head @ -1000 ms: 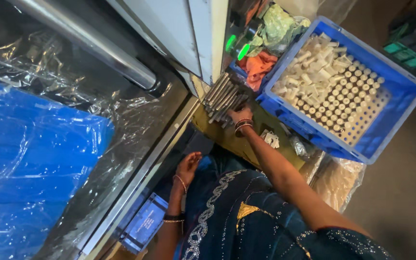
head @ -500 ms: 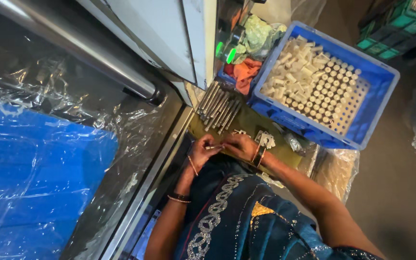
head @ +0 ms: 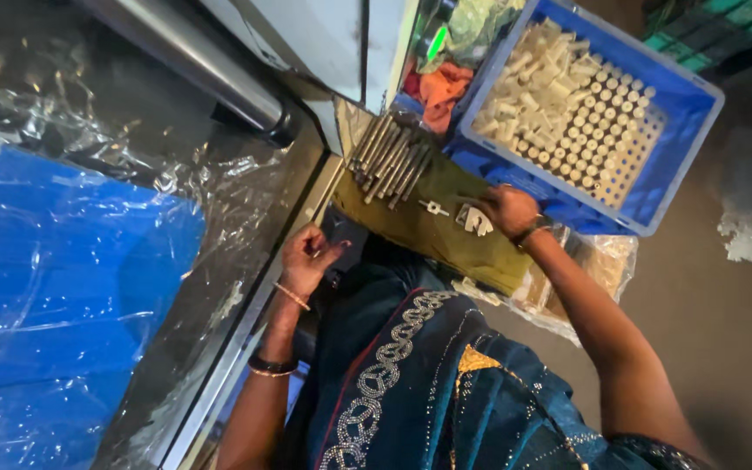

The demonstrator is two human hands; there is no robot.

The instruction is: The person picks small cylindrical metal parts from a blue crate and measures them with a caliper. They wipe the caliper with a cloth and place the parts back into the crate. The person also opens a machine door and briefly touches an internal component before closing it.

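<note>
Near frame centre, our right hand (head: 505, 209) lay loosely curled over small white pieces (head: 475, 219) on the olive cloth (head: 428, 235), grip unclear. Our left hand (head: 308, 258), centre-left, pinched something unseen. The blue crate (head: 685, 148), upper right, stood partly racked.

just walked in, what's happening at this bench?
A person sits at a bench, seen from above. Their right hand reaches over an olive cloth, at small white parts lying on it. The left hand is curled near the bench edge; whether it holds anything is unclear. Metal rods lie bundled at the far end of the cloth. Beside them a blue crate holds rows of pale cylindrical pieces. Clear plastic film covers the surface at left.
</note>
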